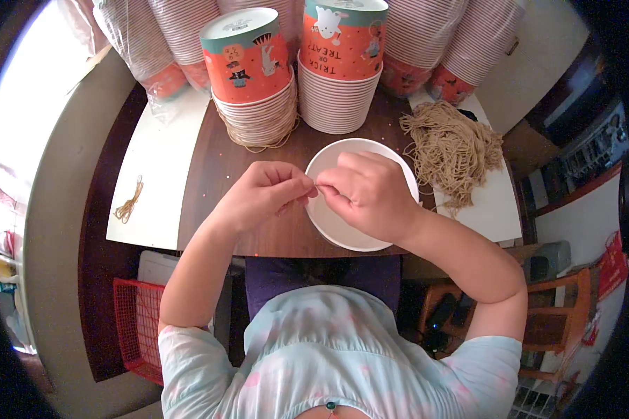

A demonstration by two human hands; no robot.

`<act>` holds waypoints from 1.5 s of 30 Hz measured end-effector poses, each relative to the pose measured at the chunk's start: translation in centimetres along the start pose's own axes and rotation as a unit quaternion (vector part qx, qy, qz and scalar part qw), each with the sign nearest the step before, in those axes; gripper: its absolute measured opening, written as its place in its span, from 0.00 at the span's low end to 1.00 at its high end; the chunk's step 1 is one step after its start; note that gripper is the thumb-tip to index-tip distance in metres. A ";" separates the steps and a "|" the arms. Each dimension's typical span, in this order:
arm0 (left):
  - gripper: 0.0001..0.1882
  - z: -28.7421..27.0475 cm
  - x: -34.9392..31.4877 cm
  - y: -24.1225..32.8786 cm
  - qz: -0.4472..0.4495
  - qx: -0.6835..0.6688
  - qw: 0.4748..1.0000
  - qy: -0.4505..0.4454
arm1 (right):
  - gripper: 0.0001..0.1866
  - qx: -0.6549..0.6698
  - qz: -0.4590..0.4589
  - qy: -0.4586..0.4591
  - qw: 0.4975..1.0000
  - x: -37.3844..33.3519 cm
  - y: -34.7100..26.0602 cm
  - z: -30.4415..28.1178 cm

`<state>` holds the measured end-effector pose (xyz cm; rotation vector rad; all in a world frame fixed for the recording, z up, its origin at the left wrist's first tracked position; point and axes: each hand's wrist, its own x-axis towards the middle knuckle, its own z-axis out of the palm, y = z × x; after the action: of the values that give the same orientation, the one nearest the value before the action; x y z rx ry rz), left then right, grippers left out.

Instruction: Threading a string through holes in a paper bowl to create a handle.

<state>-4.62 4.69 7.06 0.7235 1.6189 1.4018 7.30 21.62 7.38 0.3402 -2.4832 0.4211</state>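
Observation:
A white paper bucket (321, 223) stands with its mouth up at the table's front edge. My right hand (370, 192) is closed over its opening, thumb and finger pinched. Just left of the rim my left hand (269, 194) also pinches, its fingertips almost meeting those of the right. Whatever sits between the fingertips is too small to make out. Behind my left hand, strands of tan cord (258, 129) loop around the lower part of a stack of orange printed paper buckets (248, 73). A heap of loose tan cord (454, 150) lies right of the white bucket.
Another stack of orange and white buckets (339, 84) rises directly behind the white one. Several plastic-wrapped bucket stacks (423, 42) line the back. A small tied bundle of cord (128, 201) rests on the table's white left part. Below left is a red basket (138, 325).

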 end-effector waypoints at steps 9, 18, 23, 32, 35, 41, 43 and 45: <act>0.06 1.0 -0.2 -0.5 0.128 0.147 0.978 0.075 | 0.03 0.246 0.155 0.019 0.957 -0.5 0.4 1.2; 0.08 2.8 -0.2 -1.0 0.470 0.504 0.704 0.168 | 0.05 0.212 0.200 -0.057 0.955 0.2 0.3 0.3; 0.07 2.4 -0.3 -1.3 0.424 0.467 0.758 0.163 | 0.06 0.217 0.226 -0.076 0.947 -0.2 1.4 1.5; 0.08 -0.5 1.1 -3.6 0.240 0.311 0.904 0.171 | 0.07 0.260 0.323 -0.160 0.896 0.8 2.3 2.9; 0.08 -0.3 1.1 -3.3 0.232 0.296 0.912 0.161 | 0.07 0.247 0.329 -0.166 0.896 0.9 2.1 3.1; 0.09 -0.1 1.1 -2.9 0.216 0.313 0.913 0.146 | 0.07 0.224 0.331 -0.160 0.903 0.8 2.2 3.3; 0.09 -0.1 1.1 -2.9 0.214 0.315 0.913 0.144 | 0.07 0.222 0.338 -0.170 0.899 0.9 2.2 3.4; 0.09 0.0 1.2 -2.8 0.213 0.317 0.913 0.141 | 0.07 0.212 0.316 -0.153 0.912 0.9 2.1 3.6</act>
<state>-4.89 5.11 4.04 1.3656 2.2888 1.3057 4.02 22.10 4.66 -0.2783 -2.7511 1.2669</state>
